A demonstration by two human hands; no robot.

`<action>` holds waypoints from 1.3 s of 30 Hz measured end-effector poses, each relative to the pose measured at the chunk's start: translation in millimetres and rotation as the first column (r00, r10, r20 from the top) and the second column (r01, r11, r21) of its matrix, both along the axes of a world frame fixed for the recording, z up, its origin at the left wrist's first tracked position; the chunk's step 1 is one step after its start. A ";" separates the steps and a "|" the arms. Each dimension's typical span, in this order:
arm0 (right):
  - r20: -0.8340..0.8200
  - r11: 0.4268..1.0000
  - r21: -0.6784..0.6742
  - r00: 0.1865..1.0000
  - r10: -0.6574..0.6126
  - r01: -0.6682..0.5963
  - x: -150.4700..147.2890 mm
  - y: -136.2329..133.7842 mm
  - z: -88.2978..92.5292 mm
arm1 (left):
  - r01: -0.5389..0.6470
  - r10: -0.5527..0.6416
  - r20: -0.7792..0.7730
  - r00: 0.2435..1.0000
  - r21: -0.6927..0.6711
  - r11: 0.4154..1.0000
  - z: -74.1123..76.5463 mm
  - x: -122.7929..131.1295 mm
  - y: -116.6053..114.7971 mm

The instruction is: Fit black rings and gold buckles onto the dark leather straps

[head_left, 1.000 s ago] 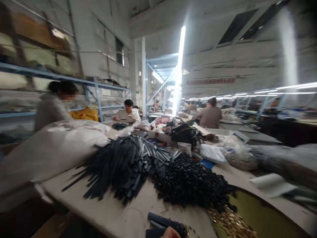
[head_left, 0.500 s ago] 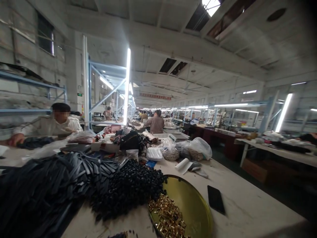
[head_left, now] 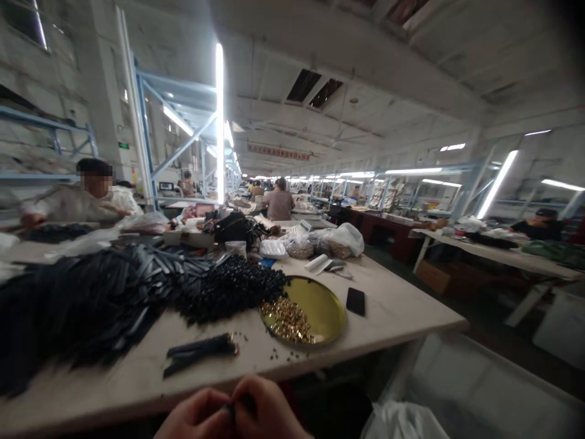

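Note:
Low in the head view, my left hand [head_left: 198, 417] and my right hand [head_left: 270, 410] meet just off the table's front edge, fingers pinched together. A small dark piece shows between the fingertips, too hidden and blurred to name. Beyond them on the table lies a small bundle of black straps [head_left: 198, 352] with gold-coloured ends. A round gold tray [head_left: 326, 311] holds a heap of small gold metal fittings [head_left: 287, 320]. Left of it is a pile of small black pieces [head_left: 228, 286], running into a large heap of long black strips [head_left: 109, 286].
A black phone [head_left: 355, 301] lies right of the tray. Filled plastic bags [head_left: 345, 239] and a dark bag [head_left: 235, 227] crowd the table's far side. A co-worker [head_left: 91, 195] sits at the left. The table's right corner [head_left: 457, 323] borders a floor gap.
The view has tilted down, bringing both my hands, the table's front edge and the whole strap bundle into sight. The tray, phone and heaps appear higher and smaller in the picture.

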State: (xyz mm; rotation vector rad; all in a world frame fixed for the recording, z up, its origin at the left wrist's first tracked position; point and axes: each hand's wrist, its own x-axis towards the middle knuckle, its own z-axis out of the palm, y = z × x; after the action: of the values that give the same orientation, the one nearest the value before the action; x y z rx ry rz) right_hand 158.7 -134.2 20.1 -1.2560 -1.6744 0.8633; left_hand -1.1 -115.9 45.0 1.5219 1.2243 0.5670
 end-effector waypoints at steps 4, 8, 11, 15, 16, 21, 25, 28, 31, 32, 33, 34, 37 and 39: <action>0.063 0.988 -0.007 0.986 0.152 -0.152 3.5 -44.1 9.3 | 0.054 -0.045 0.146 0.988 -0.064 0.996 -2.3 -3.4 -44.0; -0.020 0.955 -0.110 0.961 0.275 -0.276 2.8 -70.4 1.6 | 0.095 -0.056 0.228 0.972 -0.168 0.981 -7.4 -11.5 -75.8; -0.033 0.954 -0.088 0.958 0.285 -0.287 0.7 -80.6 0.5 | 0.108 -0.079 0.196 0.977 -0.140 0.984 -7.2 -18.1 -84.6; 0.099 0.981 0.047 0.979 0.181 -0.186 0.5 -82.5 4.2 | 0.230 -0.227 0.032 0.973 -0.105 0.968 3.9 -24.0 -80.1; 0.149 0.983 0.074 0.977 0.154 -0.166 0.8 -81.2 3.8 | 0.250 -0.251 0.009 0.968 -0.101 0.963 6.5 -24.0 -76.9; 0.281 0.982 0.129 0.955 0.099 -0.140 2.6 -68.9 -4.7 | 0.282 -0.287 -0.075 0.955 -0.072 0.957 5.4 -13.9 -56.0; 0.258 0.987 0.094 0.961 0.100 -0.128 6.4 -55.3 -5.4 | 0.353 -0.356 -0.109 0.928 -0.045 0.934 -3.8 -6.5 -36.8; 0.338 0.993 0.054 0.938 0.081 -0.105 10.3 -42.9 -6.3 | 0.386 -0.387 -0.191 0.902 -0.041 0.922 -7.5 -4.1 -19.7; 0.420 0.995 0.049 0.906 0.054 -0.083 9.4 -30.4 -15.2 | 0.413 -0.418 -0.224 0.881 -0.070 0.908 -8.2 0.1 -3.2; 0.407 0.996 0.046 0.912 0.047 -0.071 7.4 -26.8 -19.4 | 0.426 -0.435 -0.220 0.873 -0.088 0.900 -7.9 1.8 1.4; 0.374 0.998 0.032 0.926 0.042 -0.059 4.8 -23.1 -23.6 | 0.438 -0.450 -0.211 0.868 -0.105 0.893 -7.7 3.2 5.9; 0.327 0.999 0.009 0.944 0.039 -0.044 1.9 -18.9 -27.3 | 0.449 -0.462 -0.209 0.862 -0.112 0.887 -7.6 4.2 11.0; 0.180 0.996 -0.086 0.984 0.003 0.012 -5.5 5.2 -33.5 | 0.483 -0.459 -0.308 0.834 0.004 0.876 -10.1 1.3 36.8; 0.175 0.991 -0.122 0.984 -0.036 0.058 -8.3 37.4 -34.8 | 0.492 -0.374 -0.452 0.809 0.174 0.853 -14.9 -7.4 66.0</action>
State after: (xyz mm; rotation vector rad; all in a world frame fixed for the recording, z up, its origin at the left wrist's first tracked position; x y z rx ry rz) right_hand 150.5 -96.8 -14.7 -1.4874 -1.7394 0.8643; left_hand -8.5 -49.9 30.2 2.1734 1.0582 0.1144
